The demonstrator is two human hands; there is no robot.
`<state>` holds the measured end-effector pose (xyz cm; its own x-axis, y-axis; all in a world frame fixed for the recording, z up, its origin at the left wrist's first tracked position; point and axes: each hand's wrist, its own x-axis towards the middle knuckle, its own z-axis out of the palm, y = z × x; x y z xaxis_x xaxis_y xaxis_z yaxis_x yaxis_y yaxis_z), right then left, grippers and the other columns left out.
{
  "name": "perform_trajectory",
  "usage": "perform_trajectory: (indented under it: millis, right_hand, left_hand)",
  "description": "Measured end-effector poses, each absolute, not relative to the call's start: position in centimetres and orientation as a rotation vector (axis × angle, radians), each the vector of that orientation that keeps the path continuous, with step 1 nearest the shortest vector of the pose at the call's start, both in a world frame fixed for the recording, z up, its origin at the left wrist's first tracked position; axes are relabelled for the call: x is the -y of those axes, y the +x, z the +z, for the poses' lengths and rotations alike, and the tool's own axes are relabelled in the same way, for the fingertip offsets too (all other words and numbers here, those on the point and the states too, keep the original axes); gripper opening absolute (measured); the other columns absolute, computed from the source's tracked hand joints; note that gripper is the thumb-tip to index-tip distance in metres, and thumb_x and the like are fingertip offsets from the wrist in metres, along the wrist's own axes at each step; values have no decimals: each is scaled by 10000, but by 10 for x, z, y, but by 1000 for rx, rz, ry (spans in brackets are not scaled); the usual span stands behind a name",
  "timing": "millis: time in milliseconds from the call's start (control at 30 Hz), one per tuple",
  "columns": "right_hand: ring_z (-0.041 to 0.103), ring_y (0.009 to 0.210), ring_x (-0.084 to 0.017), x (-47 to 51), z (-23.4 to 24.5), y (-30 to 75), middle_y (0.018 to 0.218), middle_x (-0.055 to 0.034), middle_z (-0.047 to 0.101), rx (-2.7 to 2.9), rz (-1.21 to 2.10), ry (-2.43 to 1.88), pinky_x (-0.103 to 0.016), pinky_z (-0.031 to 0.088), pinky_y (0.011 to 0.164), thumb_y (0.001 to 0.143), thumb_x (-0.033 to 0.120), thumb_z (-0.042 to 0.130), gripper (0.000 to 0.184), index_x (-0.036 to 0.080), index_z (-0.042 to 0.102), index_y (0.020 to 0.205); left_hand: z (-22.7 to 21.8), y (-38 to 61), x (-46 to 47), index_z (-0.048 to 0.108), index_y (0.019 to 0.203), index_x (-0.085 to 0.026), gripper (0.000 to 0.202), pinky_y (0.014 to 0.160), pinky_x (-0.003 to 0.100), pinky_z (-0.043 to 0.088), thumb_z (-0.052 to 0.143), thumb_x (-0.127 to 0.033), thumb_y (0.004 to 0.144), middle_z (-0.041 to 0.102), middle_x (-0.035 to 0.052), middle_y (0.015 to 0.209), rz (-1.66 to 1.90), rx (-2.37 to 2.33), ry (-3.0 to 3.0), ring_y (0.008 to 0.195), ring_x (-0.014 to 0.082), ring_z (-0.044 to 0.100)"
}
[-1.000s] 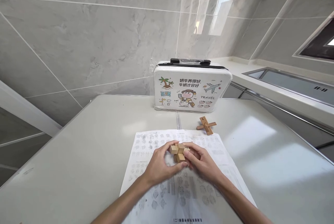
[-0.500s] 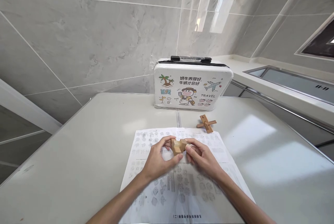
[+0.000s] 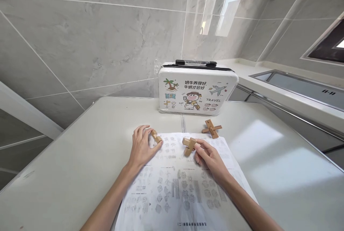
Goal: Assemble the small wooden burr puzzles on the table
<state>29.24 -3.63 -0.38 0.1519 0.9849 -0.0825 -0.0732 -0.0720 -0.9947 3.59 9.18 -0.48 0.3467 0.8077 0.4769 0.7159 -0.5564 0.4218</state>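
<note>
Between the thumb and fingers of my left hand (image 3: 143,145) is a notched wooden puzzle piece (image 3: 156,136), over the far left corner of the printed sheet. My right hand (image 3: 209,156) pinches a cluster of interlocked wooden puzzle pieces (image 3: 189,146) by its right end, above the sheet's upper middle. The two hands are apart. Beneath them lies the large printed sheet (image 3: 185,188), covered with small diagrams. Past my right hand, at the sheet's far edge, rests a cross-shaped wooden puzzle (image 3: 212,129) marked with a 2.
A white carry case (image 3: 199,91) with cartoon prints and a black handle stands upright at the back of the white table (image 3: 67,159). Behind it rises a grey tiled wall (image 3: 107,33). A counter with a sink (image 3: 303,85) runs along the right.
My hands have moved apart. My left hand has drawn one notched piece away to the left, while my right hand keeps the remaining cluster. The camera view has shifted slightly.
</note>
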Motion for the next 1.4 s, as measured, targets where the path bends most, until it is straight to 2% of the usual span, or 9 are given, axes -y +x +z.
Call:
perform_trajectory:
  millis: [167,367,433,533,633,767,1067,1233,1400]
  right_hand:
    - [445,556,-149,37,-3,293,607,46,528,1020,1179,-1284,-297,373,590,946,665,640,524,197,649,1182]
    - [465,556,-151,36,-4,293,620,32,566,1047,1182,-1303,-300,364,585,968,653,616,520,184,662,1188]
    - [471,554,-152,37,-3,292,608,33,580,1059,1191,-1304,-299,364,589,976,644,611,524,182,658,1220]
    - [497,551,-154,39,-2,290,597,35,606,1087,1213,-1287,-303,393,619,991,625,602,533,182,644,1285]
    - [536,543,-159,40,-5,289,584,41,615,1111,1249,-1261,-315,438,653,997,611,602,553,180,621,1343]
    - [583,561,-183,40,-11,287,600,24,637,1187,1258,-1261,-333,478,643,993,603,608,560,174,611,1353]
    - [586,643,-208,39,-22,283,779,-39,688,1492,619,-1580,-343,469,613,986,523,622,297,242,701,1042]
    - [609,712,-215,38,-28,285,811,-36,665,1546,377,-1695,-333,457,647,987,457,617,219,241,633,951]
    - [556,625,-175,40,-28,281,742,6,615,1615,284,-1755,-302,389,584,958,420,663,246,247,534,840]
  left_hand:
    - [-8,32,-95,637,1212,-212,453,1135,606,422,733,-349,791,590,152,1392,921,-1478,2471,1379,409,432]
    - [1,40,-84,539,1418,-215,655,1154,636,393,705,-288,789,510,153,1503,914,-1430,2419,1428,411,387]
    - [8,48,-73,598,1341,-238,488,1154,575,412,677,-323,867,541,119,1478,894,-1298,2395,1405,363,432]
    - [17,63,-52,698,1126,-248,249,1095,482,458,638,-413,949,679,78,1255,746,-1014,2345,1239,298,573]
    - [20,77,-34,719,1064,-239,313,941,425,515,613,-516,965,729,62,1064,616,-890,2230,1047,271,638]
    - [20,86,-23,726,904,-224,332,831,365,505,546,-483,1009,724,39,904,578,-915,2133,884,225,645]
    - [22,87,-25,590,667,-211,413,597,286,404,529,-457,993,623,-14,646,607,-1025,2073,611,153,548]
    - [9,83,-32,394,579,-229,405,614,320,368,572,-347,923,527,-20,554,705,-1278,2425,557,165,506]
    - [2,78,-34,421,611,-230,388,606,330,373,575,-353,945,567,-5,573,581,-1238,2569,554,179,534]
